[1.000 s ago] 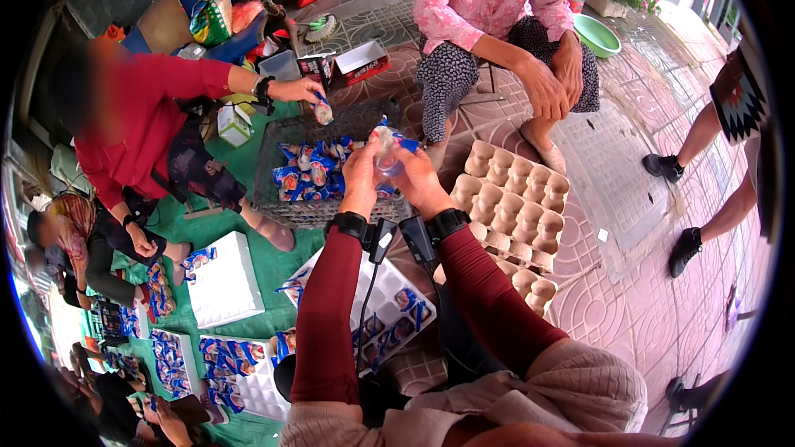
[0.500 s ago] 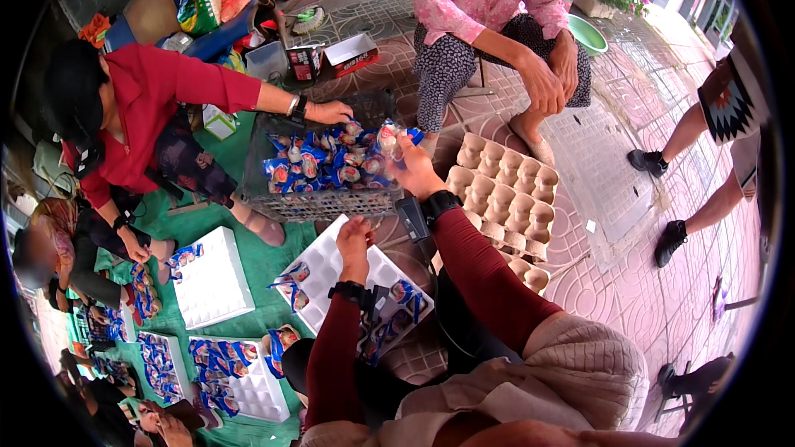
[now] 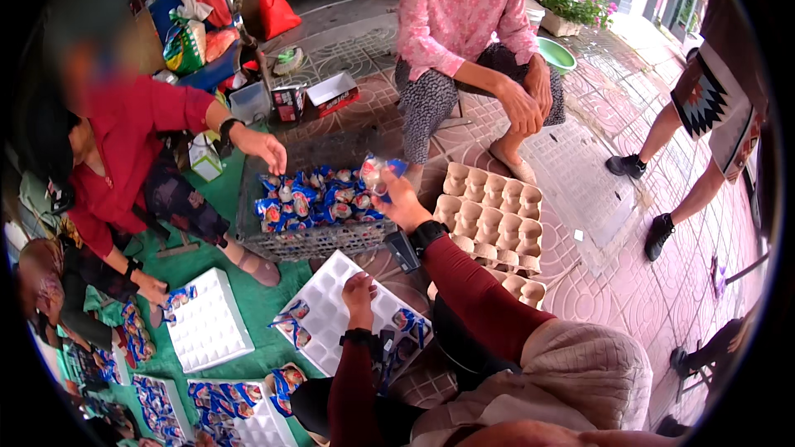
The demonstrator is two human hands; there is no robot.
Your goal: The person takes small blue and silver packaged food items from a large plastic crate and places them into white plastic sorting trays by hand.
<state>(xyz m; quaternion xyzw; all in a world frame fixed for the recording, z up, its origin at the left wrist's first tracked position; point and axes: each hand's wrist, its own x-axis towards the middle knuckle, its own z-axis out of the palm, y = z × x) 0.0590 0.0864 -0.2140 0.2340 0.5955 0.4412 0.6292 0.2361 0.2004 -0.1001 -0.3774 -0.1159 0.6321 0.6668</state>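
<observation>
My right hand [image 3: 402,200] grips a blue-and-clear wrapped packet [image 3: 379,172] with a pale round item inside, at the right end of a dark plastic crate [image 3: 323,245]. Many similar packets [image 3: 310,197] are heaped in that crate. Over a white moulded tray [image 3: 319,308] in front of me, my left hand [image 3: 359,298] has its fingers curled in, with no packet showing in them. Some packets [image 3: 293,323] lie at the tray's left corner and others [image 3: 407,319] at its right, partly behind my left wrist.
Brown pulp egg trays [image 3: 490,219] lie on the paving right of the crate. At left, a co-worker's hand [image 3: 261,149] hovers over the crate and the other touches packets on a white tray [image 3: 211,323]. A seated person in pink [image 3: 468,12] is beyond. More filled trays [image 3: 228,410] sit lower left.
My view has shifted. The right hand has lifted back from the heap with a packet. The co-worker's hand has drawn back from the packets, and my left hand has shifted over the white tray.
</observation>
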